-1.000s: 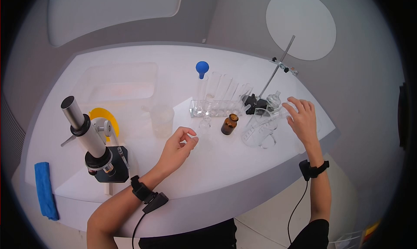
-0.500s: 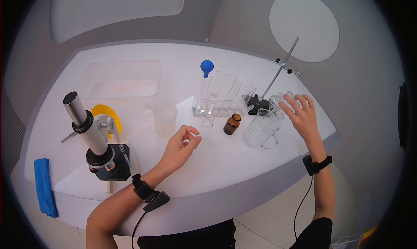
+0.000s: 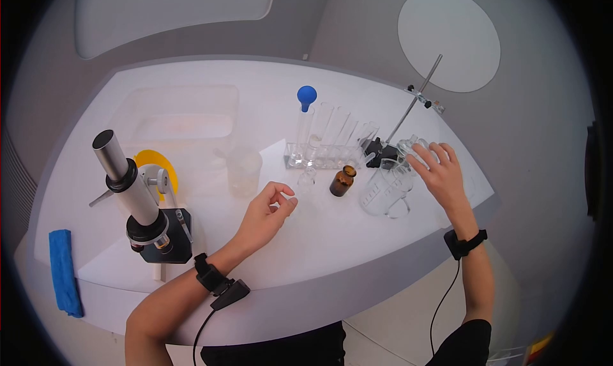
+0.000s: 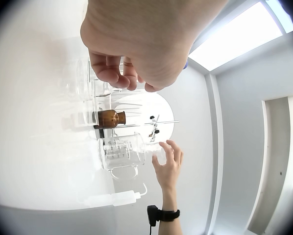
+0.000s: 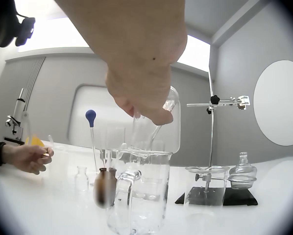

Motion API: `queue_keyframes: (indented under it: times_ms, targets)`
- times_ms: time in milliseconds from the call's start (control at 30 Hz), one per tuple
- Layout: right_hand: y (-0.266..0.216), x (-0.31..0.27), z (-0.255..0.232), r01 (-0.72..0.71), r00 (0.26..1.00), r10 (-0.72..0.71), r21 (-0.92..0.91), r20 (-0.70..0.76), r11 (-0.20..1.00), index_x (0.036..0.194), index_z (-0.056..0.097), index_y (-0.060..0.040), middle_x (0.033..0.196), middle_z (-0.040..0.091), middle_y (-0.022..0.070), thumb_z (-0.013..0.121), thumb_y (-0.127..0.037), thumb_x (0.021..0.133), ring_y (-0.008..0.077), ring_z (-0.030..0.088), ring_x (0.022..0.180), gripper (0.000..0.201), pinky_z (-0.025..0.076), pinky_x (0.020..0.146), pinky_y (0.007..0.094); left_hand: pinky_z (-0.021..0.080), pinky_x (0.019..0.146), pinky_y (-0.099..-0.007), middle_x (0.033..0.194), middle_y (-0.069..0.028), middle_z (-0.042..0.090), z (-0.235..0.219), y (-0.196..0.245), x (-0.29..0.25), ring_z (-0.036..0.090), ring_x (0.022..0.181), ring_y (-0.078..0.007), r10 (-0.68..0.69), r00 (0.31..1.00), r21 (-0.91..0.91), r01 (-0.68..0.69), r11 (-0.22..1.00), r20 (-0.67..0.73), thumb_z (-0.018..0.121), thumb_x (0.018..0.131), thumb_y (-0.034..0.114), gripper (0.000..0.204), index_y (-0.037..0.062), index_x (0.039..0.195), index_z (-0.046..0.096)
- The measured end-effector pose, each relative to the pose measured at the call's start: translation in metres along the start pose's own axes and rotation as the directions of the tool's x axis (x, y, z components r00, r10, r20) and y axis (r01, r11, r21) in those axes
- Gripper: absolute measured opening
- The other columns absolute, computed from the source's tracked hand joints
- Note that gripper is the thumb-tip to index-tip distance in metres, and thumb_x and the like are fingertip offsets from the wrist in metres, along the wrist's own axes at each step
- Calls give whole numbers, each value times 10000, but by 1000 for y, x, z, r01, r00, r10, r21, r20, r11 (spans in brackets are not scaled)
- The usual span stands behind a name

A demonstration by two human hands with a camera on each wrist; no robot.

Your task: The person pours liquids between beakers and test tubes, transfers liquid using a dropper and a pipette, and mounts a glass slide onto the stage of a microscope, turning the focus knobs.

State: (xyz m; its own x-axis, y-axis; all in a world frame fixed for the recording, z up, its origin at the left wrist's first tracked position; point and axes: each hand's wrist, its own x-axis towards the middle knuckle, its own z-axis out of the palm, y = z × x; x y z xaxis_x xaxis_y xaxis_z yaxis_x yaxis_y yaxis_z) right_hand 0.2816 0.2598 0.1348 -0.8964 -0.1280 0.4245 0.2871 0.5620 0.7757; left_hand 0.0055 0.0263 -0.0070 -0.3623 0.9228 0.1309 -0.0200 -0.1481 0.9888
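Observation:
My right hand (image 3: 439, 174) is raised at the right side of the table, its fingers curled around a clear glass vessel (image 5: 173, 132). That vessel leans over the mouth of a large glass beaker with a handle (image 3: 378, 198); its far side is partly hidden by my hand in the right wrist view. My left hand (image 3: 267, 214) hovers near the table's middle with loosely curled fingers and nothing in them. A small clear glass bottle (image 3: 306, 182) is close by it. Between the hands stands a brown glass bottle (image 3: 341, 184) without a stopper.
A rack (image 3: 325, 158) of test tubes, one with a blue rubber bulb (image 3: 307, 94), stands behind. An iron stand (image 3: 415, 99) rises at the back right. Leftward are a plastic beaker (image 3: 244, 174), a clear tub (image 3: 172, 126), a microscope (image 3: 137, 200) and a blue cloth (image 3: 64, 270).
My right hand has shifted slightly left, toward the handled beaker, with the glass vessel. My left hand has kept its pose. The head view has moved a little.

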Motion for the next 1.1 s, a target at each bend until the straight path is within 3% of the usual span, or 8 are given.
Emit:
queue_keyframes:
  times_ms: [133, 200, 400, 500, 833, 900, 1000, 1100]
  targets:
    - [5, 0, -5, -129, 992, 129, -5, -6, 992, 1016, 655, -154, 1155, 607, 4, 646, -41, 712, 244, 557, 1028, 325, 448, 929, 413, 373, 566, -206, 763, 25, 512, 0, 6, -2, 461, 640, -34, -30, 999, 0, 30, 1000, -15, 607, 946, 202, 220, 44, 1079, 530]
    - [4, -3, -4, -29, 999, 28, 21, 36, 999, 1013, 659, -152, 1156, 607, 6, 646, -43, 712, 248, 555, 1032, 320, 448, 932, 417, 375, 563, -208, 765, 24, 512, 0, 5, -2, 464, 639, -36, -34, 999, -2, 34, 999, -12, 608, 945, 204, 222, 46, 1080, 530]
    - [-1, -7, -1, 47, 998, -48, 30, 31, 998, 1010, 661, -146, 1152, 604, -1, 658, -65, 714, 238, 557, 1026, 306, 449, 937, 404, 379, 558, -212, 774, 23, 512, 1, 6, -2, 467, 630, -40, -51, 998, -17, 50, 999, -21, 610, 943, 207, 227, 47, 1082, 530]
    - [2, -1, -10, -48, 999, 48, 4, 18, 999, 1004, 662, -151, 1144, 603, -9, 663, -75, 722, 226, 559, 1021, 291, 454, 935, 389, 376, 554, -210, 773, 24, 509, 2, 7, 0, 464, 624, -39, -65, 998, -18, 64, 998, -17, 612, 943, 208, 230, 45, 1084, 529]
    - [3, -10, -3, 39, 999, -39, -6, 33, 999, 1017, 661, -163, 1142, 602, -15, 656, -78, 728, 222, 555, 1024, 301, 451, 941, 379, 359, 539, -207, 760, 29, 495, 1, 8, -1, 448, 603, -36, -65, 998, -43, 65, 997, 2, 603, 954, 198, 218, 41, 1084, 527]
    - [9, -10, -10, -125, 992, 126, -30, 29, 992, 1012, 661, -165, 1142, 604, -18, 656, -74, 732, 220, 553, 1022, 295, 453, 936, 382, 361, 541, -206, 761, 29, 494, 1, 8, -1, 449, 604, -36, -61, 998, -50, 61, 997, 8, 603, 954, 198, 215, 42, 1082, 527]
    - [7, -14, -5, -23, 999, 23, -8, 31, 1000, 1015, 662, -157, 1147, 607, -11, 651, -58, 722, 235, 552, 1017, 310, 453, 928, 389, 364, 545, -205, 762, 30, 491, 2, 8, -2, 451, 606, -36, -68, 998, -51, 68, 996, -3, 601, 955, 198, 212, 43, 1079, 527]
    - [6, -17, -5, -133, 991, 133, 1, 26, 991, 1015, 663, -153, 1150, 610, -9, 654, -49, 716, 238, 550, 1018, 317, 453, 923, 391, 364, 546, -205, 761, 29, 489, 2, 8, -1, 452, 606, -38, -69, 998, -42, 69, 997, -2, 599, 957, 198, 209, 44, 1080, 528]
